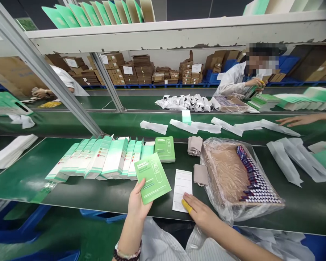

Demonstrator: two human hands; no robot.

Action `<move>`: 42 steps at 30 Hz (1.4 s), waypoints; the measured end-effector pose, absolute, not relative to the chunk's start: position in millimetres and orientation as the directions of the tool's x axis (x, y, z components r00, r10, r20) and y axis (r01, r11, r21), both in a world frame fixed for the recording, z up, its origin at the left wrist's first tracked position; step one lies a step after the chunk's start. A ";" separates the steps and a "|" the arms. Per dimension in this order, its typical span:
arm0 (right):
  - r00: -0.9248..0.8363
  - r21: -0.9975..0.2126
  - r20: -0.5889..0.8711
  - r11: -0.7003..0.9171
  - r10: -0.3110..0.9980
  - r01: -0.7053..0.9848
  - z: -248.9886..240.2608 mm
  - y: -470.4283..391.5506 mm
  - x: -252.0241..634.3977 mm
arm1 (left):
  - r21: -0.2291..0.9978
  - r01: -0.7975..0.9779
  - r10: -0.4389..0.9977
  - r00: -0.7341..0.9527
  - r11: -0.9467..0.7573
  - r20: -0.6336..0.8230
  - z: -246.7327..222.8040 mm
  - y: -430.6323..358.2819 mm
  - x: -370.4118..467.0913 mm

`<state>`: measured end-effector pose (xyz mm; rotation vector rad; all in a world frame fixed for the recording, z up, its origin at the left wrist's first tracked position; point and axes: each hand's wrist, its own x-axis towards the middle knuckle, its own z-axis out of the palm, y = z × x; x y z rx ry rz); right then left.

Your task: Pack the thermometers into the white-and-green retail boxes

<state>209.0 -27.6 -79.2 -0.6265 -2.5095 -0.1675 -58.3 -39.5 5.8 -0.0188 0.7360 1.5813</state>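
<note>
My left hand [138, 201] grips a green booklet [153, 177] by its lower left edge, with the thumb on the cover. My right hand [202, 213], a yellow cover on one digit, rests with its fingers stretched over the lower right edge of a white printed leaflet [182, 185] lying flat on the dark green table. Behind the held booklet lies a stack of similar green booklets [165, 149]. Small folded grey-beige pouches [200, 174] sit to the right of the leaflet. Left of the booklets, a row of white and green boxes [97, 157] leans together.
A plastic-lined carton [225, 174] with rows of batteries stands at right. White sleeves [284, 161] lie beyond it, and more strips [206, 127] cross the conveyor. Another person's hand [301, 119] reaches in from the right. A metal post [57, 76] slants at left; co-workers sit opposite.
</note>
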 end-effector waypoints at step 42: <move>-0.581 0.004 0.228 0.596 0.781 0.803 -16.7 96.8 241.0 | 0.664 -0.560 0.839 0.110 0.495 -0.533 -8.2 5.1 -5.1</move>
